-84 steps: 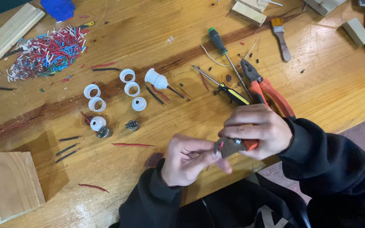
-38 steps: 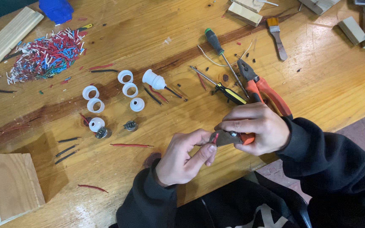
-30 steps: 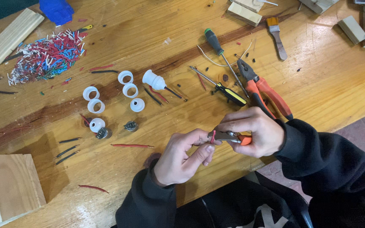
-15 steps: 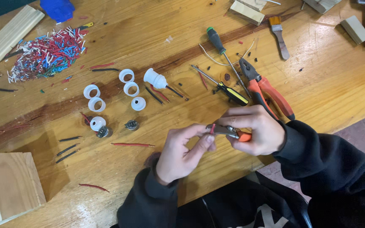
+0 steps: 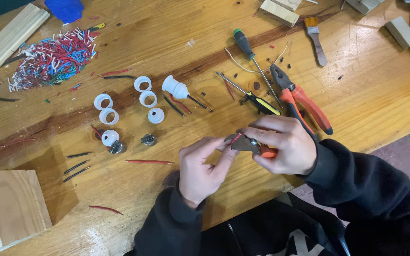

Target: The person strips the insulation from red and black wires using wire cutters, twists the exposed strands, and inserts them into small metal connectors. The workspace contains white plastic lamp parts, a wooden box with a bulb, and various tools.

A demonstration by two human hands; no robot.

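Observation:
My right hand (image 5: 283,144) grips a small orange-handled wire cutter (image 5: 252,145) just above the near edge of the wooden table (image 5: 119,28). My left hand (image 5: 202,168) pinches a short red wire (image 5: 235,139) and holds its end at the cutter's jaws. Both hands sit close together, fingers touching around the tool. The jaws' tip is partly hidden by my fingers.
White plastic rings (image 5: 105,109) and a white lamp holder (image 5: 175,88) lie left of centre. A heap of cut wire bits (image 5: 51,59) is far left. Red-handled pliers (image 5: 300,97), two screwdrivers (image 5: 250,52), a brush (image 5: 315,38) and wooden blocks (image 5: 8,208) surround them.
My left hand has shifted its fingers along the red wire and brought it up to the cutter's jaws; the right hand has turned the cutter slightly. Table items stay put.

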